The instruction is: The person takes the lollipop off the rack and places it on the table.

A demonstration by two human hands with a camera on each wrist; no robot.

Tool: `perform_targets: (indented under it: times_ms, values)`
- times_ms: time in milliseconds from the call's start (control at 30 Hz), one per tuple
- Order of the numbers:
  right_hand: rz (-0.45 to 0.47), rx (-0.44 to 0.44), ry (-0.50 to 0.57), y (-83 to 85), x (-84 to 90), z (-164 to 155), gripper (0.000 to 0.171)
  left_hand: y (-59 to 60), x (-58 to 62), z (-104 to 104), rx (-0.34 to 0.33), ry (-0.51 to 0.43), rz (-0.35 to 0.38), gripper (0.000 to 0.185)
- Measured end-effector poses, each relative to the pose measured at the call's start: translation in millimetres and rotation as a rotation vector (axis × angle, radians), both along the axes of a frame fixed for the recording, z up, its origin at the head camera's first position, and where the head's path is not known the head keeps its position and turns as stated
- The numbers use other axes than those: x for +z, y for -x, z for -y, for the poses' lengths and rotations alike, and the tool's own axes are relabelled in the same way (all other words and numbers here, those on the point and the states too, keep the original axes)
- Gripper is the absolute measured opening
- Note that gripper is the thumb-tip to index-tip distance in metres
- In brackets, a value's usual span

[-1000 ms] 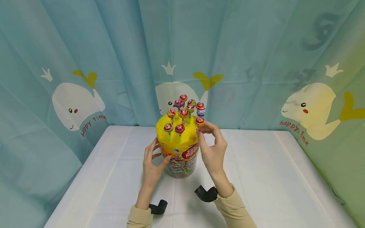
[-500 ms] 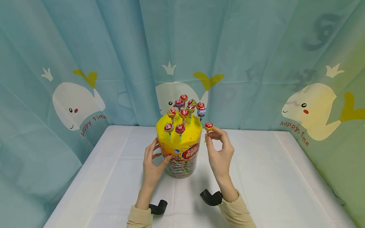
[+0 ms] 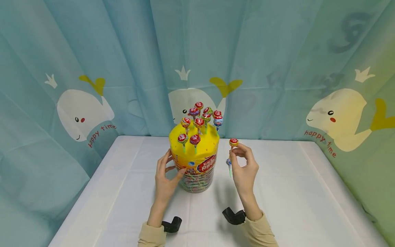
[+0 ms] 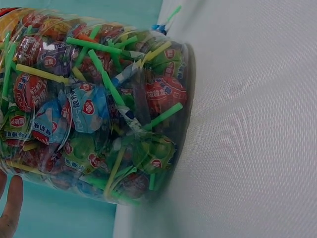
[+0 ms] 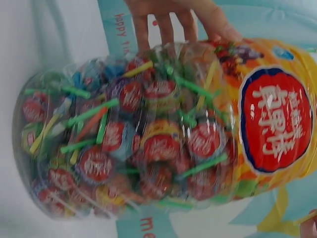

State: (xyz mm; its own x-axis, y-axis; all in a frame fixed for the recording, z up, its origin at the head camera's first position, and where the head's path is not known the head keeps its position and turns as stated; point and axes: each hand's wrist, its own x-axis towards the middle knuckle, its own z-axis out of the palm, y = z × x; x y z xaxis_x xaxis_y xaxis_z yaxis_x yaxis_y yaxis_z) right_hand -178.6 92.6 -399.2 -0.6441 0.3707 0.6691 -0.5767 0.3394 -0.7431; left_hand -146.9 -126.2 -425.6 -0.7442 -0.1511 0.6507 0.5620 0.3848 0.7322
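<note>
A clear jar (image 3: 197,181) packed with wrapped lollipops stands on the table, topped by a yellow lid (image 3: 205,145). Several lollipops (image 3: 195,139) stick up from holes in the lid. My left hand (image 3: 165,185) holds the jar's left side, thumb toward the front and fingers round the side. To the right of the jar, my right hand (image 3: 246,171) pinches the stick of a red-and-yellow lollipop (image 3: 233,142), head up and apart from the lid. Beyond that hand is a blue lollipop (image 3: 228,162) with a green stick, partly hidden, apparently lying on the table.
A white cloth covers the table (image 3: 296,192). Blue-green curtain (image 3: 265,68) printed with whales hangs behind and along both sides. A black wrist mount (image 3: 234,216) juts from the right forearm, another mount (image 3: 172,224) from the left.
The right hand has drawn the red-and-yellow lollipop off the lid's right edge and carried it rightward and slightly down. The blue lollipop behind has come into sight. Left hand and jar stay put.
</note>
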Motion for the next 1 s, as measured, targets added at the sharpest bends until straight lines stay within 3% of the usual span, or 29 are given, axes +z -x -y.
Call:
perform_targets:
  times_ms: [267, 433, 667, 900, 1000]
  values:
    - [0.037, -0.033, -0.032, -8.8, 16.5, -3.1, 0.023, 0.6, 0.6, -0.2, 0.003, -0.004, -0.007, 0.072]
    - [0.119, -0.029, -0.041, -7.0, 14.0, -9.1, 0.023, 0.9, 0.8, 0.2, 0.004, 0.002, -0.008, 0.072]
    - [0.213, -0.047, -0.053, 1.7, 1.0, -17.4, 0.022, 0.6, 0.4, 0.5, 0.002, 0.005, -0.001, 0.072]
    - [0.306, -0.067, -0.063, 26.5, -40.5, -33.2, 0.023, 0.7, 0.5, 0.5, -0.004, 0.0, -0.009, 0.072]
    - [0.348, -0.082, -0.075, 29.3, -47.0, -34.4, 0.024, 0.6, 0.4, 0.4, -0.005, 0.001, -0.009, 0.072]
